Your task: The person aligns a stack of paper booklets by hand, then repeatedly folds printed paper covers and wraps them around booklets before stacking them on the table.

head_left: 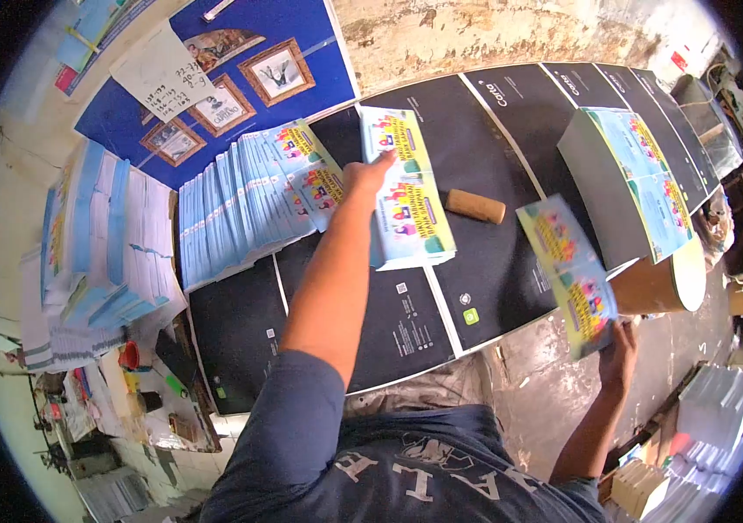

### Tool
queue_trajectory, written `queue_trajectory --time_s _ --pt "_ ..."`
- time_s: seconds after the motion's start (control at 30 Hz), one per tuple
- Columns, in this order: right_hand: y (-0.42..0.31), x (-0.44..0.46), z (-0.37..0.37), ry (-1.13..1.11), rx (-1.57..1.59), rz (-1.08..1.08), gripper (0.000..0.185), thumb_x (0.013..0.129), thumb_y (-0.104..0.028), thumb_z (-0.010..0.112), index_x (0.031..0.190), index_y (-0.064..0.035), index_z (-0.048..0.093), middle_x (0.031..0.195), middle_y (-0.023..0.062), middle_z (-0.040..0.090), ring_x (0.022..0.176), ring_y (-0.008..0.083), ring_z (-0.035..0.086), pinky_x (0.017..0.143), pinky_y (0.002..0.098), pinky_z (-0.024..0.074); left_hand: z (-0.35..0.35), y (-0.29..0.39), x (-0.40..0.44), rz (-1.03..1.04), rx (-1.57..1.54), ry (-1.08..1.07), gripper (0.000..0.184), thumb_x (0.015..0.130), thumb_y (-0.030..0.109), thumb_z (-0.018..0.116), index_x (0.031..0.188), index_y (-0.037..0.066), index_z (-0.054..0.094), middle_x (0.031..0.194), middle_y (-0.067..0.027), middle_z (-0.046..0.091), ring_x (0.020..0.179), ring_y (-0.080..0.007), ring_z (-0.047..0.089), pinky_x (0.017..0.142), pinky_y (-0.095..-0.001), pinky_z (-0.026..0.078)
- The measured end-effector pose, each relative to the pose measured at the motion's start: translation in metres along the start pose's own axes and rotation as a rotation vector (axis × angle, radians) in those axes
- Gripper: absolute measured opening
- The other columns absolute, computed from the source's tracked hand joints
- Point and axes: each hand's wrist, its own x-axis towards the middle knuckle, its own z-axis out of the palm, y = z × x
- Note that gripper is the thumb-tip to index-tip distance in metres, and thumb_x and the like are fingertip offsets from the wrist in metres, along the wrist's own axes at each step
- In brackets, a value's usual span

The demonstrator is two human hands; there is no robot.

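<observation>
The person wears a dark navy T-shirt, its front lying just off the table's near edge. The left sleeve is short, plain and dark, ending in a neat hem near the elbow; the right sleeve, partly cut off, is dark too. Large pale block letters curve across the chest, upside down from here, with a pale line-drawn emblem on their table side. Both forearms are bare.
</observation>
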Motion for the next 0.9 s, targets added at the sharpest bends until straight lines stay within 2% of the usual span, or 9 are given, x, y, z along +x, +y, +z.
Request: queue_trajectory --time_s 0.03,0.07,0.17,0.27,0.43,0.6,0.67,0.77,0.9 --pt "0.004 -0.001 -0.012 -0.086 -0.167 0.071 0.033 0.096 -0.016 0.058 0.122 0.0026 0.051 0.105 0.0126 0.065 0.09 0.021 0.067 0.074 0.034 0.0568 0.012 0.004 -0.004 -0.033 0.207 0.137 0.066 0.073 0.048 0.085 0.101 -0.01 0.071 0.102 -0.0258 0.071 0.093 -0.0346 0.072 0.08 -0.0406 0.055" --pt "0.014 -0.004 -0.02 -0.123 -0.233 0.093 0.044 0.095 -0.02 0.06 0.13 0.0047 0.05 0.106 0.0155 0.067 0.083 0.0215 0.07 0.065 0.0334 0.0578 0.016 -0.013 0.01 -0.033 0.257 0.099 0.068 0.073 0.051 0.084 0.101 -0.01 0.071 0.104 -0.0277 0.07 0.097 -0.0381 0.071 0.084 -0.0423 0.055" --pt "0.018 -0.019 -0.011 -0.135 -0.452 0.146 0.042 0.094 -0.017 0.061 0.129 0.006 0.055 0.097 0.0138 0.071 0.077 0.0177 0.07 0.063 0.0309 0.0565 0.011 -0.029 0.026 0.052 0.544 0.065 0.08 0.073 0.065 0.076 0.102 -0.01 0.071 0.108 -0.0283 0.069 0.104 -0.0405 0.068 0.088 -0.044 0.054" --pt "0.023 -0.019 -0.009 -0.082 -0.475 0.066 0.038 0.094 -0.014 0.06 0.126 0.0062 0.057 0.096 0.0124 0.071 0.076 0.0166 0.069 0.062 0.0294 0.0555 0.006 0.001 0.005 0.096 0.845 0.079 0.079 0.076 0.067 0.071 0.101 -0.008 0.072 0.107 -0.0268 0.07 0.104 -0.0392 0.069 0.089 -0.0445 0.054" --pt "0.014 -0.017 -0.01 -0.047 -0.458 -0.116 0.033 0.097 -0.013 0.059 0.126 0.0031 0.056 0.101 0.0097 0.07 0.077 0.0142 0.068 0.062 0.0266 0.0546 0.004 0.019 -0.008 0.066 0.819 0.081 0.072 0.076 0.066 0.072 0.102 -0.002 0.074 0.108 -0.0251 0.071 0.102 -0.0373 0.07 0.088 -0.045 0.054" --pt "0.002 -0.029 -0.009 -0.029 -0.375 -0.149 0.032 0.096 -0.01 0.059 0.124 0.0035 0.056 0.104 0.0104 0.069 0.083 0.0148 0.067 0.071 0.0284 0.0548 -0.001 0.014 -0.006 0.126 0.818 0.092 0.08 0.076 0.067 0.07 0.106 -0.006 0.071 0.112 -0.0266 0.069 0.104 -0.0393 0.069 0.089 -0.0452 0.054" --pt "-0.001 -0.036 -0.008 -0.009 -0.312 -0.154 0.031 0.095 -0.009 0.059 0.124 0.0038 0.057 0.106 0.0108 0.069 0.086 0.0154 0.067 0.074 0.0292 0.0548 -0.006 0.013 -0.012 0.047 0.841 0.103 0.083 0.077 0.069 0.067 0.108 -0.008 0.07 0.113 -0.0279 0.068 0.107 -0.04 0.067 0.092 -0.0458 0.053" --pt "0.004 -0.029 0.004 -0.126 -0.147 -0.089 0.029 0.093 -0.005 0.059 0.121 0.0038 0.057 0.107 0.0121 0.068 0.09 0.0178 0.067 0.078 0.0308 0.0553 -0.016 -0.006 0.0 0.079 0.948 0.097 0.091 0.083 0.075 0.054 0.112 -0.009 0.068 0.118 -0.0305 0.065 0.115 -0.0421 0.063 0.098 -0.0465 0.05" --pt "0.002 -0.029 0.047 -0.188 -0.075 -0.023 0.029 0.092 -0.002 0.058 0.12 0.005 0.059 0.102 0.0114 0.068 0.088 0.0185 0.067 0.074 0.0312 0.0553 -0.027 0.028 -0.031 0.096 1.092 0.127 0.097 0.085 0.08 0.043 0.114 -0.009 0.067 0.12 -0.0313 0.063 0.117 -0.0421 0.061 0.099 -0.0479 0.049"
